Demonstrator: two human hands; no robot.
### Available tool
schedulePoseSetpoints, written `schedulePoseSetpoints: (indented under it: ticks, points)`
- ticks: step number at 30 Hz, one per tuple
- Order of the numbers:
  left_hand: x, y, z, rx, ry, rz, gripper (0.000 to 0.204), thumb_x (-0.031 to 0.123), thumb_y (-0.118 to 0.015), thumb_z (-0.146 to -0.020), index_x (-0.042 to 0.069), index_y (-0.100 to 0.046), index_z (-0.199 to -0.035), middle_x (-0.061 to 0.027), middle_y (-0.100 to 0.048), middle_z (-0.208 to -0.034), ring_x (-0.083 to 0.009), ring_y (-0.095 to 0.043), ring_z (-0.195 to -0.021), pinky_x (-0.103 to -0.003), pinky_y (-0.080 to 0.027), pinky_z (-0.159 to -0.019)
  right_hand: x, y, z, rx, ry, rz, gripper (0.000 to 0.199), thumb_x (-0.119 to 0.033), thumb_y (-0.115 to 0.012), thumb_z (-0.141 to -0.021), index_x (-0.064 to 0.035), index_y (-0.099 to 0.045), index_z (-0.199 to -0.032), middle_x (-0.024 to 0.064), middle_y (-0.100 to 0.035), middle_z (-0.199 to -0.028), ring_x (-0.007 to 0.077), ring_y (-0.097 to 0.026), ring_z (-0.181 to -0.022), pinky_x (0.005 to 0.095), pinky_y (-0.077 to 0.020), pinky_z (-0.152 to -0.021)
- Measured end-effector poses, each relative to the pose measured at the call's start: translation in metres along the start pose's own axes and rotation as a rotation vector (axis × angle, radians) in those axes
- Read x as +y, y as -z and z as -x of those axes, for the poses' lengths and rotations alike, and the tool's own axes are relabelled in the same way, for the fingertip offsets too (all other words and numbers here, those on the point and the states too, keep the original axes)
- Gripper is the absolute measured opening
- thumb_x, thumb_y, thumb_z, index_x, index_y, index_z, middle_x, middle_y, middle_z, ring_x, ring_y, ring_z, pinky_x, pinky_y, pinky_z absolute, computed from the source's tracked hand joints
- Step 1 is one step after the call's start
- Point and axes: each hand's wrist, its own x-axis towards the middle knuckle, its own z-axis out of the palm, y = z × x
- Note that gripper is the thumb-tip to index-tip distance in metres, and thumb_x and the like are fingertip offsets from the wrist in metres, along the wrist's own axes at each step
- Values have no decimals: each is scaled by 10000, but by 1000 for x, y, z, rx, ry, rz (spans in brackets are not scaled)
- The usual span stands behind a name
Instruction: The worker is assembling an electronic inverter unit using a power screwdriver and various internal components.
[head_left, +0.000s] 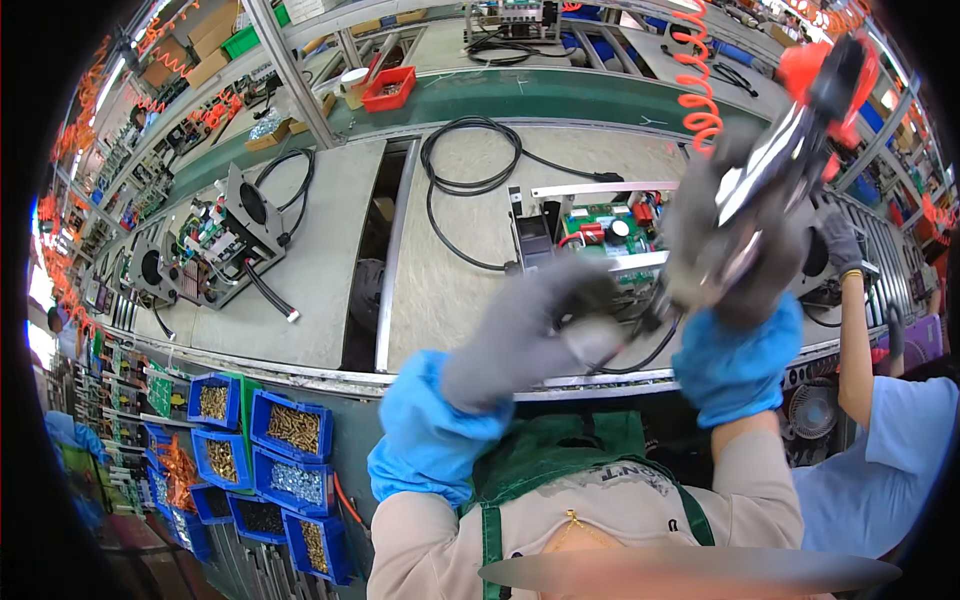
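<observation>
My right hand, in a grey glove, is closed around a shiny power screwdriver with black and red parts; it is blurred by motion. The tool slants down toward my left hand, also gloved in grey. My left fingers curl near the tool's lower end, but blur hides whether they hold anything. Just beyond both hands lies an open metal-framed unit with a green circuit board, partly covered by my right hand. A black cable loops from the unit across the worktop.
More open units with cables stand on the left worktop, past a gap. Blue bins of screws and small hardware sit at lower left. A red coiled hose hangs ahead. At right, a co-worker's gloved hand reaches in.
</observation>
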Motion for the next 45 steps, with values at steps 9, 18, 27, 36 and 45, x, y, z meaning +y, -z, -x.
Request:
schedulePoseSetpoints:
  ticks: [9, 18, 27, 36, 45]
  points:
    - [-75, 100, -77, 203, 186, 20, 513, 237, -708, -794, -6, -554, -1218, -120, -592, -1153, -212, -560, -1098, -349, -423, -971, 19, 102, -202, 100, -133, 120, 276, -325, -619, -903, -86, -517, -993, 72, -609, -797, 156, -611, -599, 331, -547, -505]
    - [-65, 90, -118, 28, 88, -821, 347, 303, -786, -670, 67, -662, -893, -84, -621, -797, -266, -603, -717, -367, -464, -645, 115, 176, -233, 548, -644, 610, 330, -325, -576, -920, -42, -512, -1078, 116, -595, -761, 215, -616, -577, 338, -551, -486]
    - [-66, 88, -140, -88, 100, -1054, 264, 316, -800, -643, 102, -650, -679, -32, -591, -640, -224, -578, -611, -355, -431, -587, 166, 185, -212, 471, -727, 719, 383, -330, -630, -885, -2, -523, -1052, 163, -623, -891, 154, -660, -598, 253, -551, -429]
    - [-66, 85, -140, -85, 121, -1030, 270, 338, -799, -650, 110, -658, -680, -39, -597, -650, -231, -582, -624, -364, -428, -595, 170, 190, -210, 480, -756, 631, 431, -359, -640, -876, 7, -509, -1063, 137, -630, -772, 191, -682, -614, 275, -593, -492]
    - [-67, 84, -140, -98, 136, -1035, 263, 316, -799, -643, 97, -685, -734, -40, -624, -688, -231, -601, -658, -361, -437, -620, 174, 201, -208, 449, -816, 611, 341, -327, -611, -900, -19, -515, -1012, 122, -622, -745, 185, -667, -578, 272, -570, -450]
